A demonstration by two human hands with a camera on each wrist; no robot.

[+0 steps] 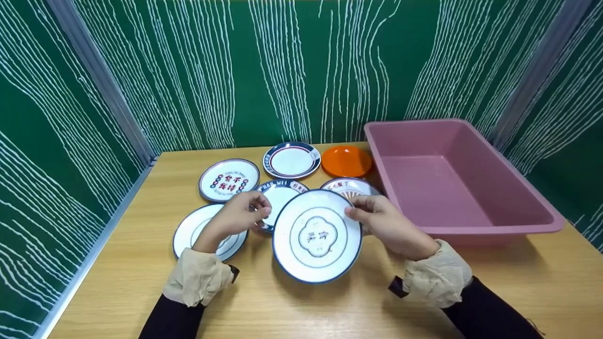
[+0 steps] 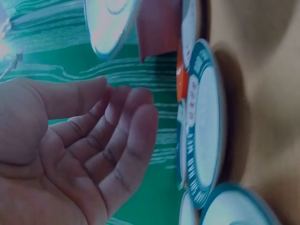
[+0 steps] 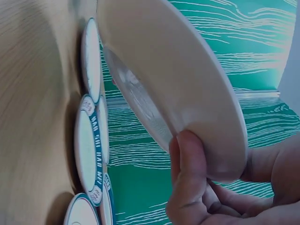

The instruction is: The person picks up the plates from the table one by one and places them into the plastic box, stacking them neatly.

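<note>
A white plate (image 1: 318, 236) with a blue rim and a flower-shaped motif is raised in front of me, tilted so its face shows. My right hand (image 1: 387, 225) pinches its upper right edge, thumb on the face and fingers behind. The right wrist view shows the plate's pale underside (image 3: 187, 79) and foot ring. Left of the plate, apart from it, my left hand (image 1: 237, 214) has loosely bent fingers and holds nothing. Beneath and behind lie a plate with dark rim lettering (image 1: 278, 200) and a blue-rimmed plate (image 1: 191, 230), partly covered by my left hand.
Further back on the wooden table (image 1: 141, 282) lie a plate with red characters (image 1: 230, 180), a dark-banded plate (image 1: 292, 160), an orange plate (image 1: 346, 161) and a sunburst-patterned plate (image 1: 351, 186). A pink tub (image 1: 490, 230) occupies the right side. Green patterned walls (image 1: 330, 70) enclose the table.
</note>
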